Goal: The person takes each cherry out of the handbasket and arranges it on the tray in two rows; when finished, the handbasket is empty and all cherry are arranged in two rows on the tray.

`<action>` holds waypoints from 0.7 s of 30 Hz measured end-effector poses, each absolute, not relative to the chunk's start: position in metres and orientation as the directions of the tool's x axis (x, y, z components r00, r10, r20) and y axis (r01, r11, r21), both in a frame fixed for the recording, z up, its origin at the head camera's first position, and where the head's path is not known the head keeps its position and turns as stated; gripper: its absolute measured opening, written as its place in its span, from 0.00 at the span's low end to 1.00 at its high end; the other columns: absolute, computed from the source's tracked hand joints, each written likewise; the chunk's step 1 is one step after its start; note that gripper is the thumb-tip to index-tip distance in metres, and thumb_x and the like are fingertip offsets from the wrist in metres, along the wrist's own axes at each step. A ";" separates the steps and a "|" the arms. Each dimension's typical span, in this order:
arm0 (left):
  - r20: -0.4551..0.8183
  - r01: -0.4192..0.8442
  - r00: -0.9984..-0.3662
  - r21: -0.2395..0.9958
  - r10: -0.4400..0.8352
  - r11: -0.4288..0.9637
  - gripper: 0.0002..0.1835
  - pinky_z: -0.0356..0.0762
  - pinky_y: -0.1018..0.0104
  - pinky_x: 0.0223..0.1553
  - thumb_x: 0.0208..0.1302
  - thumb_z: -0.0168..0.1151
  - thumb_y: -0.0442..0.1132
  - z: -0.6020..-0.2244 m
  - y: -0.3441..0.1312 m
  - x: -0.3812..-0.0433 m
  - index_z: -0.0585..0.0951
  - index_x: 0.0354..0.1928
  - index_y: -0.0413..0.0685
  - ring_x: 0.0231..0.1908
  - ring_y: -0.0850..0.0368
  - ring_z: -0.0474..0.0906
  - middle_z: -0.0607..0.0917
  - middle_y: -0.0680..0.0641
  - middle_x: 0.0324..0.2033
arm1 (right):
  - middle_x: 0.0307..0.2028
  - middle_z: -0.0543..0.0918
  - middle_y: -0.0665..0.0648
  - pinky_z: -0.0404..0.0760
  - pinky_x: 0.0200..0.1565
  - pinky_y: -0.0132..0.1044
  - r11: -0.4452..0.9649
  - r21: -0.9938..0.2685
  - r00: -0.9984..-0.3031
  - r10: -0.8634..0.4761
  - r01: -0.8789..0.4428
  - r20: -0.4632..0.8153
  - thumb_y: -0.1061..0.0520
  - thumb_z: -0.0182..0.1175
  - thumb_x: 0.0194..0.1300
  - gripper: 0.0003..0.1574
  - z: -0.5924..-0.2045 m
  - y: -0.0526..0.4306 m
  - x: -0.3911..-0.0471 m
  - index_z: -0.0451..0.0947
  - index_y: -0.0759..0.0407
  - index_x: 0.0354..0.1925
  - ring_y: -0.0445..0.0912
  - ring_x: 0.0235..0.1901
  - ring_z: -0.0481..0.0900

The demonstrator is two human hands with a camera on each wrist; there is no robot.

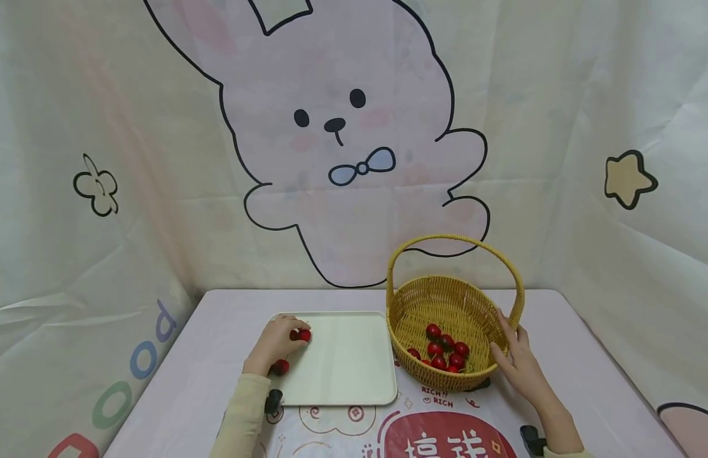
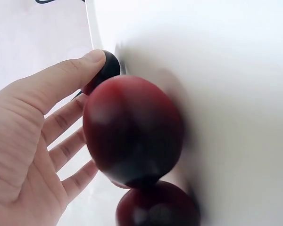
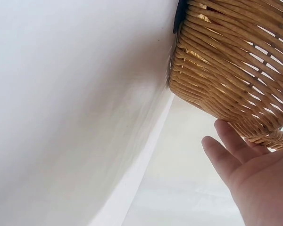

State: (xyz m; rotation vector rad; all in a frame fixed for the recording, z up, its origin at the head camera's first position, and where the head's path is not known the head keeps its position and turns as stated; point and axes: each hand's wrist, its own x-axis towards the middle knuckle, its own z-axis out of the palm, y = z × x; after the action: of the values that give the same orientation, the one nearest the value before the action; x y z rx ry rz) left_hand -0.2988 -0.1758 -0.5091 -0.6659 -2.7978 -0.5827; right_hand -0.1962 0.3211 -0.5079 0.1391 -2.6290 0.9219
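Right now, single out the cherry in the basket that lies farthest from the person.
The red cherry at the very back of the cluster in the yellow basket; the other cherries all lie closer to the front rim.

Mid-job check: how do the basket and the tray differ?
The basket is woven and yellow-brown; the tray is smooth and off-white. The basket is rounded and deep with an arched handle; the tray is shallow and rectangular. The basket holds a cluster of red fruits; the tray only a few.
Both hold fruit.
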 end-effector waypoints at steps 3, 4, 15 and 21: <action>0.270 0.449 -0.888 0.341 0.372 0.826 0.16 0.68 0.49 0.53 0.46 0.74 0.41 -0.510 -0.176 -0.300 0.85 0.41 0.53 0.49 0.48 0.74 0.84 0.50 0.40 | 0.63 0.48 0.78 0.65 0.41 0.75 0.783 -0.587 -0.933 0.022 -0.207 0.359 0.55 0.52 0.66 0.45 -0.508 0.321 -0.196 0.39 0.47 0.73 0.79 0.52 0.62; 0.265 0.442 -0.892 0.349 0.366 0.826 0.17 0.68 0.50 0.53 0.46 0.73 0.41 -0.510 -0.176 -0.300 0.85 0.41 0.53 0.49 0.48 0.74 0.84 0.51 0.40 | 0.63 0.48 0.78 0.65 0.40 0.75 0.782 -0.587 -0.933 0.022 -0.207 0.359 0.55 0.52 0.66 0.45 -0.508 0.321 -0.196 0.39 0.47 0.73 0.79 0.52 0.62; 0.267 0.436 -0.895 0.359 0.356 0.825 0.17 0.70 0.48 0.51 0.46 0.73 0.41 -0.507 -0.177 -0.298 0.85 0.42 0.52 0.49 0.47 0.74 0.84 0.50 0.41 | 0.63 0.48 0.78 0.65 0.41 0.75 0.781 -0.590 -0.936 0.019 -0.207 0.353 0.55 0.52 0.66 0.45 -0.507 0.321 -0.196 0.39 0.47 0.73 0.79 0.52 0.62; 0.245 0.415 -0.906 0.368 0.344 0.832 0.17 0.72 0.48 0.47 0.48 0.73 0.42 -0.502 -0.178 -0.298 0.84 0.43 0.54 0.46 0.50 0.75 0.84 0.51 0.43 | 0.64 0.48 0.77 0.65 0.40 0.75 0.780 -0.592 -0.936 0.022 -0.203 0.351 0.55 0.52 0.66 0.45 -0.507 0.321 -0.196 0.39 0.47 0.73 0.79 0.52 0.62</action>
State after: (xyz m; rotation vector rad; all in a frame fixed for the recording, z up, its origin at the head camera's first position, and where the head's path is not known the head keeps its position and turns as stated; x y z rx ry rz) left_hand -0.2980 -0.1776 -0.5017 -0.5945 -2.8442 -0.6287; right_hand -0.1958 0.3206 -0.5066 0.1382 -2.6329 0.9314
